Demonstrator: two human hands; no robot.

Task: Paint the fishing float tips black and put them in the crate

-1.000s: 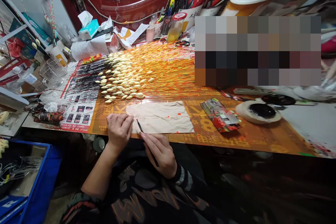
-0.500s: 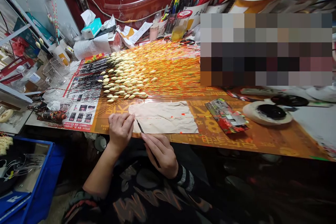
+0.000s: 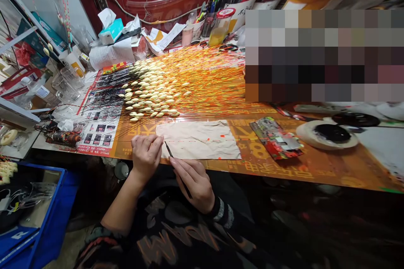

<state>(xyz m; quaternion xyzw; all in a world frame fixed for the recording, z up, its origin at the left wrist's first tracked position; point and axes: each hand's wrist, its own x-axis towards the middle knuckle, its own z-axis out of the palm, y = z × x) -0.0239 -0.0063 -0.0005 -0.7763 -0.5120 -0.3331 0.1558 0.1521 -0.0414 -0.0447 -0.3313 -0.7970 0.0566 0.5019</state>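
Observation:
My left hand (image 3: pixel 145 154) is closed at the near left corner of a pale cloth (image 3: pixel 189 129). Its fingertips pinch a fishing float; only the thin stem (image 3: pixel 217 140) shows, reaching right over the cloth, and the body is hidden by the hand. Closed around a slim dark paintbrush (image 3: pixel 168 149), my right hand (image 3: pixel 196 185) rests at the table's front edge. The brush tip points up and left, close to the left fingertips; contact with the stem is too small to tell. Beyond the cloth lies a broad heap of fishing floats (image 3: pixel 151 92) with cream bodies, black stems and orange-yellow tips.
A paint-smeared palette (image 3: pixel 277 141) lies right of the cloth, beside a roll of tape (image 3: pixel 303 134). Jars, brushes and a tissue box (image 3: pixel 111 31) line the back. Glass mugs (image 3: pixel 67 84) stand at left, and a blue crate (image 3: pixel 53 218) is below the table.
The whole view has shifted slightly, with things appearing a little farther right. Both hands keep almost the same pose, still holding the float and the paintbrush.

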